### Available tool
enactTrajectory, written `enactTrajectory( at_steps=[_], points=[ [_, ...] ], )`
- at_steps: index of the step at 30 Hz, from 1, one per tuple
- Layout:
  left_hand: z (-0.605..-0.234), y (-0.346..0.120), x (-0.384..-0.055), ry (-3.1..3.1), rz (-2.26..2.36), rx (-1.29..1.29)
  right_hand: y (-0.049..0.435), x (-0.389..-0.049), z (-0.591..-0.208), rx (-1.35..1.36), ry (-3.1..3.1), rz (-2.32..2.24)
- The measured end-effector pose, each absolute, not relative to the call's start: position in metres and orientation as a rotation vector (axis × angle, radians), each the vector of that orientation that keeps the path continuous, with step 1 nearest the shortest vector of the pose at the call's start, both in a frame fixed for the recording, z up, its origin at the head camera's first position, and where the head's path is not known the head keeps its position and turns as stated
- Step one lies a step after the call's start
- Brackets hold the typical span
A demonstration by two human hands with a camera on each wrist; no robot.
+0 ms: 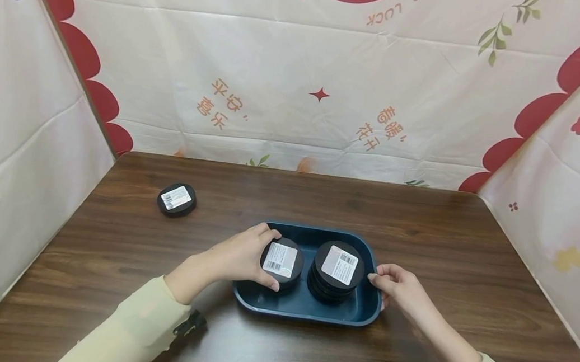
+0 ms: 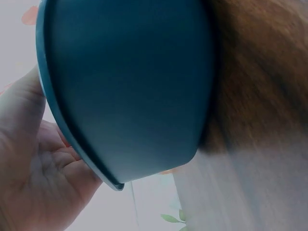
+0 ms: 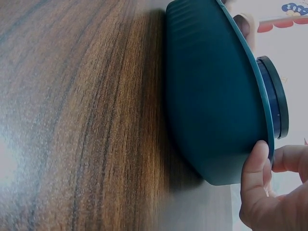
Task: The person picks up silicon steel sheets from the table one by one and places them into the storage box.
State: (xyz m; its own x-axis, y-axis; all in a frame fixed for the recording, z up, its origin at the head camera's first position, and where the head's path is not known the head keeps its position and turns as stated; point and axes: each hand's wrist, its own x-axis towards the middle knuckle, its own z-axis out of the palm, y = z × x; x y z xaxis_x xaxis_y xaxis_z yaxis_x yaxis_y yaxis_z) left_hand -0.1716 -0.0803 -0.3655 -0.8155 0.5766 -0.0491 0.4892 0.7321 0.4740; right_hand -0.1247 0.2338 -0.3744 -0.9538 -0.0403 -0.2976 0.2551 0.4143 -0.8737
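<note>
A dark teal tray [image 1: 305,318] with rounded corners and raised walls stands on the table. Inside its left half is a flat round black disc [image 1: 281,260] with a white barcode label on top. My left hand [image 1: 244,254] grips this disc from the left, thumb at the near side and fingers at the far side. Beside it, in the tray's right half, rises a stack of similar black discs [image 1: 337,265], labelled on top. With thumb and fingers, my right hand [image 1: 398,289] pinches the tray's right rim. The left wrist view shows mostly the tray's outer wall [image 2: 125,91].
Another labelled black disc [image 1: 176,200] lies alone on the brown wooden table [image 1: 309,199], toward the back left. Printed white cloth [image 1: 279,51] hangs behind the table and along both sides.
</note>
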Motion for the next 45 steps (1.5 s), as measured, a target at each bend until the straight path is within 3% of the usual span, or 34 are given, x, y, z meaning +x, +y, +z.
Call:
enactTrajectory(
  at_steps=[17,28,45],
  points=[
    [-0.361,-0.085,-0.161,2.829,0.581,0.876,0.234,-0.125,-0.376,0.19,2.4,-1.548],
    [-0.361,-0.096,-0.159,2.973,0.477,1.078,0.234,-0.125,-0.376,0.212,2.387,-1.544],
    [-0.368,-0.124,-0.161,3.006,0.356,0.906,0.234,-0.126,-0.378,0.192,2.405,-1.55]
  ],
)
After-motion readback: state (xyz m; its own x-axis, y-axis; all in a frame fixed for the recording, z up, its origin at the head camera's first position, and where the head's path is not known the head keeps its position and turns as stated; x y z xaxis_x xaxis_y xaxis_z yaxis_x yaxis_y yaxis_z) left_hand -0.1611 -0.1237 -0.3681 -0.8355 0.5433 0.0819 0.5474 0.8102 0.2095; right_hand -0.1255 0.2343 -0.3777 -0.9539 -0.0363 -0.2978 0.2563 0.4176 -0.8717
